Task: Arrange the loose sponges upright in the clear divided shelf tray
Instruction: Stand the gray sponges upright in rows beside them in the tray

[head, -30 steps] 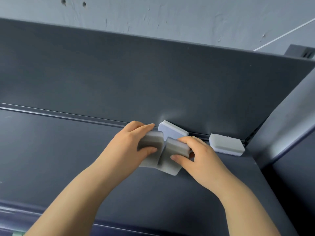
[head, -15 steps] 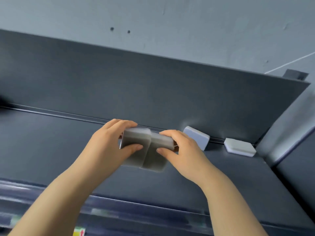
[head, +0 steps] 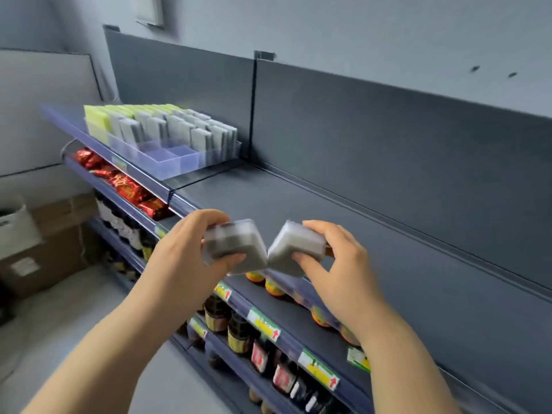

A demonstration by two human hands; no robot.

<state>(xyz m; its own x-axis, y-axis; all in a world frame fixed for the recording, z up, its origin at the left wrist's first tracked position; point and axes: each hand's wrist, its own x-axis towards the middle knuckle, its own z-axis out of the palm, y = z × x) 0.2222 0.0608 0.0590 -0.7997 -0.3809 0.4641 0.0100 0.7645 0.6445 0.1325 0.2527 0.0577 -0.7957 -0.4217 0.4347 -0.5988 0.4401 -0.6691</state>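
Dark shelf (head: 298, 204) view swung left — clear divided tray (head: 179, 164) now visible, front compartments vacant. Left hand (head: 191, 255) grips grey sponge (head: 236, 246), right hand (head: 340, 267) grips second sponge (head: 295, 249) — both lifted, likely tray-bound.

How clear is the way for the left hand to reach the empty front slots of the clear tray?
Probably clear: the left hand, gripping a grey sponge, has only bare shelf between it and the clear tray, whose front slots stand empty. A step left may help.
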